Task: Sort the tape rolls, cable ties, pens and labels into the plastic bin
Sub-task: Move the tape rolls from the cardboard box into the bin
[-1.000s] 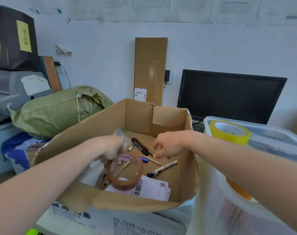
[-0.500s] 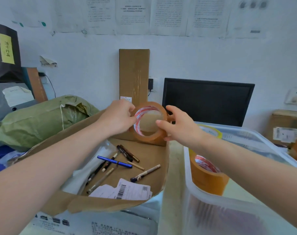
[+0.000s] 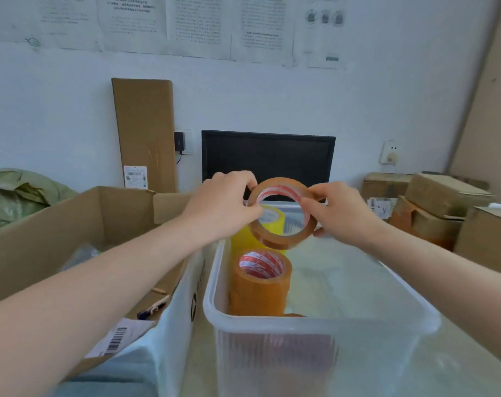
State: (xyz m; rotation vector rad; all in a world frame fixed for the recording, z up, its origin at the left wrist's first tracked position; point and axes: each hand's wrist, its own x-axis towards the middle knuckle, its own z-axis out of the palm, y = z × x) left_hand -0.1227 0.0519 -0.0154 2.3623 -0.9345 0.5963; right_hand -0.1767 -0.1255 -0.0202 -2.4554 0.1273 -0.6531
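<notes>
Tape roll (image 3: 282,242) above yellow roll (image 3: 240,239)

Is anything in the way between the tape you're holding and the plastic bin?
No lid: the bin is open beneath the held roll, which the left hand and right hand grip. Just below it stands a yellow roll, with an orange roll nearer you. The bin floor to their right looks free.

Plastic bin (image 3: 315,323): top open. Floor stood free from 1 through 5 o'clock. Obstacles: brown tape roll (image 3: 259,285) at 9 o'clock, yellow tape roll (image 3: 239,239) at 11, held tape roll (image 3: 283,242) overhead at 12. Cardboard box (image 3: 71,224) flanked it at 9 o'clock.
</notes>
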